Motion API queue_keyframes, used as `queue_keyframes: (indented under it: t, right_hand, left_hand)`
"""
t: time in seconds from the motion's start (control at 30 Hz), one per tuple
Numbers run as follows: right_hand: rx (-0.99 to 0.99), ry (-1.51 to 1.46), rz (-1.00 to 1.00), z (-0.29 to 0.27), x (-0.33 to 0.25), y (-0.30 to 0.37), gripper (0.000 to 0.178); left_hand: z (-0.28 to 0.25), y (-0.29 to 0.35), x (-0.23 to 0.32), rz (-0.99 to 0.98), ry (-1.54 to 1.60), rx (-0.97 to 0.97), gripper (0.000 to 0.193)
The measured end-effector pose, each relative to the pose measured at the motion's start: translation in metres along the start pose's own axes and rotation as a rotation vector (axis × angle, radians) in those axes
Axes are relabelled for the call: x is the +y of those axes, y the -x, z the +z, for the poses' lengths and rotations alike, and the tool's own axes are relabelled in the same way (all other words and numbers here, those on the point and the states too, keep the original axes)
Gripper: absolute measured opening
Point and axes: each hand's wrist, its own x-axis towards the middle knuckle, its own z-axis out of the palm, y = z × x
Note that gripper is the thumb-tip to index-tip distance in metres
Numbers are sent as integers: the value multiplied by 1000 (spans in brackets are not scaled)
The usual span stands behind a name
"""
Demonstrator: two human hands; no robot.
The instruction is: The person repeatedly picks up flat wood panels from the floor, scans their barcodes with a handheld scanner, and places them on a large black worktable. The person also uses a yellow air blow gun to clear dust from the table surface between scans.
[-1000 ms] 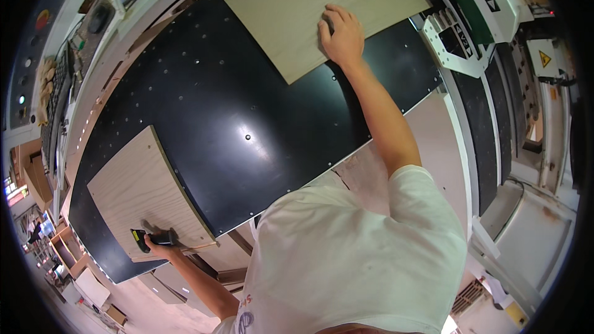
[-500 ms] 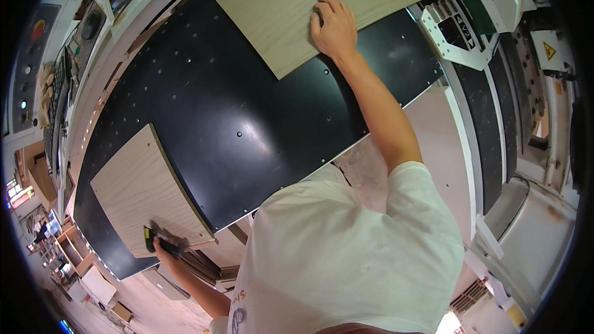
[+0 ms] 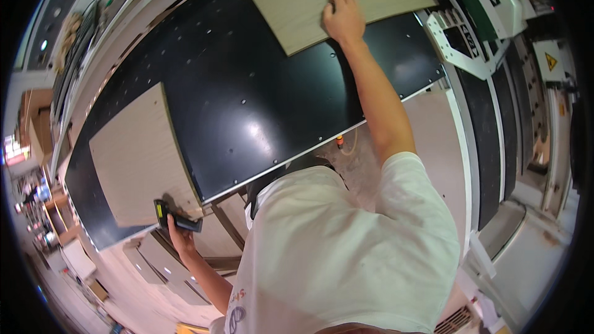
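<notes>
Nearest is the person's white shirt [image 3: 346, 247], with a bare forearm reaching out on either side. The left hand [image 3: 179, 238] is just off the near edge of the black surface [image 3: 247, 130], its fingers wrapped round a black handheld device [image 3: 188, 221] with a yellow patch on its head. The grip is closed, the thumb and fingers bent against the device's body. The device's head lies over the near edge of the smaller wooden panel [image 3: 139, 154] and casts a shadow there; whether the two touch, I cannot tell. Below this side of the surface, pale boards [image 3: 170, 260] lean at a slant, and further right a red-orange fitting [image 3: 340, 141] shows beneath the edge.

The smaller panel lies flat on the left part of the surface. Beyond a bare stretch dotted with small round fittings, the right hand [image 3: 345, 18] is on the larger wooden panel [image 3: 297, 0], close to its near edge. Its fingers are bent, palm down; a dark patch shows by the thumb, and I cannot tell whether it is shadow or something held.

Farther off, a green and white machine housing [image 3: 489, 9] stands on the right, and a control panel [image 3: 59, 9] with buttons fills the upper left.
</notes>
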Motion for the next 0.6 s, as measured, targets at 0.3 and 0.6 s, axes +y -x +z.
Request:
queue_keyframes:
  t: [0.3,0.6]
  right_hand:
    - [-627,-537,-831,-90,-216,146,64]
    - [-382,-978,-1092,-165,-356,247,53]
  left_hand:
    - [3,32,-54,236,187,100,34]
    - [-40,236,20,705,-32,-120,79]
